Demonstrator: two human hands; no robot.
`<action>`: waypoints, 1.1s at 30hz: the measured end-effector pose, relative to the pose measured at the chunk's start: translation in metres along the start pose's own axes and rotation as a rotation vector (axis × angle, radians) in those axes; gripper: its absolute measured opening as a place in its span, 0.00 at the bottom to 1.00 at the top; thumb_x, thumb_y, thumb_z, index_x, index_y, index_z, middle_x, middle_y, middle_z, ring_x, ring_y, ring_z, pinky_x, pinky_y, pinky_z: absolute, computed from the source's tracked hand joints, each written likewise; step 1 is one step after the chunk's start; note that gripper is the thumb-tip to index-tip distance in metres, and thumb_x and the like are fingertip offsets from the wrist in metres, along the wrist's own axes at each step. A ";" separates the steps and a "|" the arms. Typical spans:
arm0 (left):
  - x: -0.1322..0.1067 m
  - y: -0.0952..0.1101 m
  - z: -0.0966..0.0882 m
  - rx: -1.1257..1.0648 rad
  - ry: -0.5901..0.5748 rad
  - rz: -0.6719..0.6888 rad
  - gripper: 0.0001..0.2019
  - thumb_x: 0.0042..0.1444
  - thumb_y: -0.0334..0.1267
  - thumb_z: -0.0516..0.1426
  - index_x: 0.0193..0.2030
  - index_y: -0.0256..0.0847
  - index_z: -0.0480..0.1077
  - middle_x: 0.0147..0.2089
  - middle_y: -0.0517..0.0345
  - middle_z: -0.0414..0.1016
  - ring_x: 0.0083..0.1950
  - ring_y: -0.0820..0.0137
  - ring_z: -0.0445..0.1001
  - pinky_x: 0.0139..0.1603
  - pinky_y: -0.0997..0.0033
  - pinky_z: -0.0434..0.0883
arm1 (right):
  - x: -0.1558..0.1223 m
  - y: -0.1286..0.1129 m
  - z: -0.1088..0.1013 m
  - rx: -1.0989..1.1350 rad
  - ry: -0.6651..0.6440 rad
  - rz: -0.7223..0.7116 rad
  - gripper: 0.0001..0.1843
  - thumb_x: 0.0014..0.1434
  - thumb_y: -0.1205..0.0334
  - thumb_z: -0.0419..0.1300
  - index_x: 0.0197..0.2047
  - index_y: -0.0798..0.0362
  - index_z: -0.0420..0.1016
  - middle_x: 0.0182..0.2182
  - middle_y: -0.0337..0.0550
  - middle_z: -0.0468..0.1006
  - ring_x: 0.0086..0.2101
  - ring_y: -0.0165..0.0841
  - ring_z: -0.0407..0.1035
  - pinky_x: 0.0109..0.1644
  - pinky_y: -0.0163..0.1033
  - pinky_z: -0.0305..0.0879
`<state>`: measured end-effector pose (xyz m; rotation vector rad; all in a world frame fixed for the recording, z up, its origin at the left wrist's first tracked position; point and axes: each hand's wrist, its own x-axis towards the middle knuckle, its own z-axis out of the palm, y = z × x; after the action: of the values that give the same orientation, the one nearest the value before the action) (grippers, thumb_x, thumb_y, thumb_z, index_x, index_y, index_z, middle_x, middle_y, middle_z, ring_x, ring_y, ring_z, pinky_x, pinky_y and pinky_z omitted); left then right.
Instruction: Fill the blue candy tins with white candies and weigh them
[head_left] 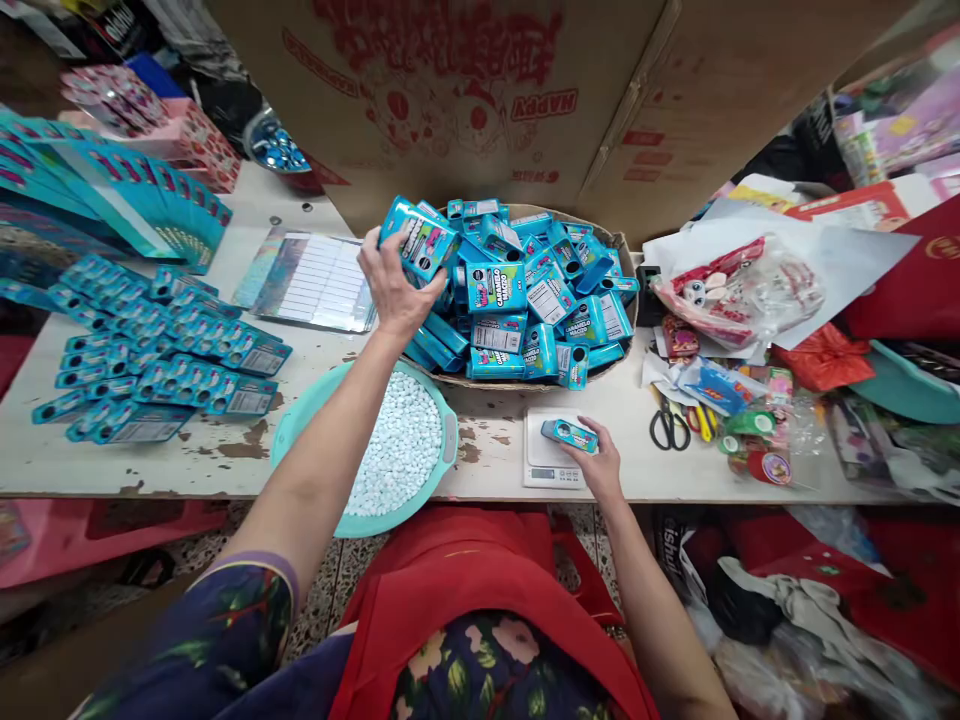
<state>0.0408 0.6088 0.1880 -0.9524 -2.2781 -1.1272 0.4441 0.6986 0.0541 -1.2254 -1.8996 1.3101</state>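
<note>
My left hand [401,285] is closed around a blue candy box [421,238] at the left side of a heap of similar boxes. The heap fills a shallow cardboard container [626,268] in the middle of the table. My right hand [598,462] grips a smaller-looking blue box [570,435], lying flat over the white digital scale [534,455]; whether it rests on the plate I cannot tell. Under my left forearm is a turquoise basin [448,440] holding many small white candies [401,445].
Rows of blue boxes [165,350] stand at the left, near fanned teal cartons [150,190]. Behind the heap rises a large cardboard box [480,110]. Black scissors [669,425], tape and plastic packaging [750,290] clutter the right side.
</note>
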 end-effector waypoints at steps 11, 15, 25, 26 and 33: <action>-0.072 0.024 -0.035 -0.404 -0.162 -0.181 0.26 0.53 0.51 0.59 0.54 0.35 0.67 0.59 0.48 0.65 0.64 0.65 0.59 0.66 0.60 0.52 | -0.018 -0.071 0.013 -0.042 -0.055 -0.186 0.24 0.44 0.49 0.70 0.41 0.53 0.73 0.35 0.41 0.72 0.37 0.34 0.69 0.42 0.40 0.67; -0.160 0.052 -0.063 -1.022 -0.389 -1.056 0.26 0.53 0.58 0.54 0.45 0.36 0.72 0.48 0.46 0.74 0.49 0.61 0.73 0.51 0.60 0.66 | -0.028 -0.122 0.041 -0.148 -0.220 -0.431 0.20 0.49 0.51 0.68 0.43 0.51 0.73 0.35 0.42 0.71 0.37 0.34 0.67 0.40 0.39 0.66; -0.184 0.043 -0.075 -1.519 0.017 -1.635 0.14 0.55 0.44 0.56 0.29 0.33 0.72 0.29 0.52 0.73 0.32 0.70 0.74 0.40 0.70 0.70 | -0.036 -0.160 0.124 -0.521 -0.455 -0.710 0.18 0.55 0.47 0.62 0.43 0.51 0.74 0.33 0.43 0.71 0.36 0.37 0.64 0.39 0.40 0.60; -0.186 0.040 -0.074 -1.520 0.030 -1.657 0.13 0.55 0.43 0.56 0.29 0.33 0.71 0.29 0.53 0.72 0.31 0.71 0.73 0.38 0.71 0.70 | -0.036 -0.160 0.126 -0.531 -0.462 -0.710 0.18 0.55 0.47 0.62 0.43 0.51 0.74 0.33 0.43 0.71 0.36 0.36 0.64 0.39 0.40 0.59; -0.188 0.037 -0.072 -1.534 0.058 -1.692 0.08 0.52 0.38 0.58 0.29 0.34 0.70 0.28 0.56 0.69 0.29 0.74 0.70 0.33 0.74 0.68 | -0.036 -0.165 0.126 -0.499 -0.493 -0.661 0.19 0.53 0.47 0.64 0.43 0.51 0.74 0.34 0.42 0.71 0.37 0.36 0.64 0.39 0.39 0.59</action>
<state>0.1996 0.4932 0.1312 1.2235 -1.3473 -3.4627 0.2960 0.5912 0.1583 -0.3699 -2.7730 0.8366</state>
